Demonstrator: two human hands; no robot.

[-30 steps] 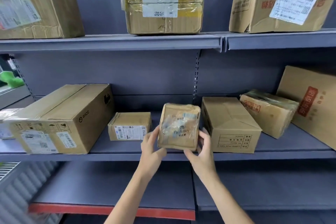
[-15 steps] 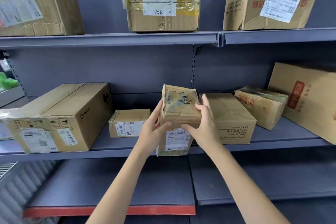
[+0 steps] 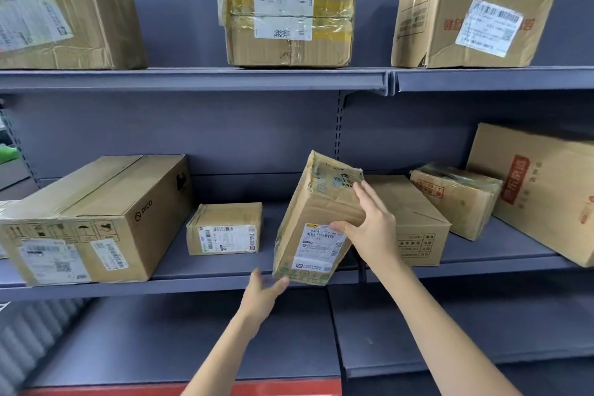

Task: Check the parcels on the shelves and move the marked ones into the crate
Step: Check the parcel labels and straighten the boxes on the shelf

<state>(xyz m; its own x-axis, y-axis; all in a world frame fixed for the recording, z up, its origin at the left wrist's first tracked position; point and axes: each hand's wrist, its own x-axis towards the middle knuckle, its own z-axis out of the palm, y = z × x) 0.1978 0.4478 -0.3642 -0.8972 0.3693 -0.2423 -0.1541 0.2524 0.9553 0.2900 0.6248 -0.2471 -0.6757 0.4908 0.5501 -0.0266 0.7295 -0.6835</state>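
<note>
A small worn cardboard parcel [image 3: 316,219] with a white shipping label on its front is tilted above the front edge of the middle shelf [image 3: 209,280]. My right hand [image 3: 369,225] grips its right side, thumb across the label. My left hand [image 3: 262,294] is under its lower left corner, fingers spread and touching the bottom edge. No crate is in view.
On the middle shelf stand a large PICO box [image 3: 93,219], a small labelled box [image 3: 225,230], a plain box [image 3: 414,222], a taped parcel [image 3: 456,199] and a big box with a red stamp [image 3: 540,186]. Three large boxes fill the top shelf [image 3: 193,79]. The lower shelf [image 3: 193,341] is bare.
The parcel has been turned and tilted, so its label now faces me. My left hand slid from its left side down to the bottom corner; my right hand kept its hold.
</note>
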